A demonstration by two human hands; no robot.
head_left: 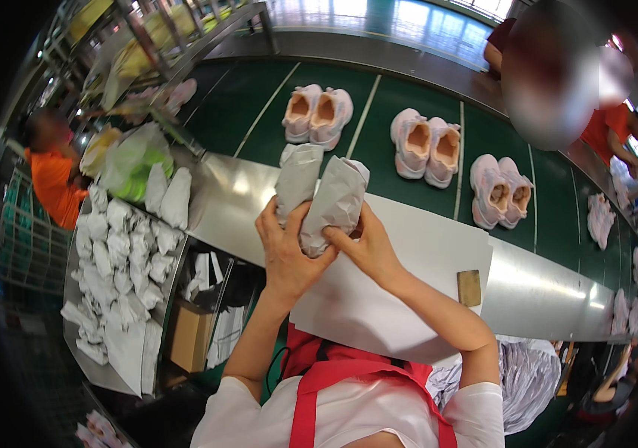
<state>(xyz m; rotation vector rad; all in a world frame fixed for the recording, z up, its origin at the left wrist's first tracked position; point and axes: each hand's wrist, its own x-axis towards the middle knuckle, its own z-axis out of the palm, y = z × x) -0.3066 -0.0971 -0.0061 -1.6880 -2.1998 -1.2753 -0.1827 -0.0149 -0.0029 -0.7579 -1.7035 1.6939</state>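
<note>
Gripping two white paper wads (336, 196) by their near ends, the left hand (291, 250) and right hand (370, 250) curl partly closed over the worktop (535, 280). Both long axes point away from the person, far ends angled slightly right, before some pink shoes (326, 119). Leftward, a metal tray (100, 372) holds many similar wads (120, 246) and paper sheets (129, 351), beside a clear bag (134, 153) with yellow-green contents.

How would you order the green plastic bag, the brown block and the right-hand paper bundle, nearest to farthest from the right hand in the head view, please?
1. Right-hand paper bundle: touching the right hand.
2. Brown block: right side, on the white sheet.
3. Green plastic bag: far left.
</note>
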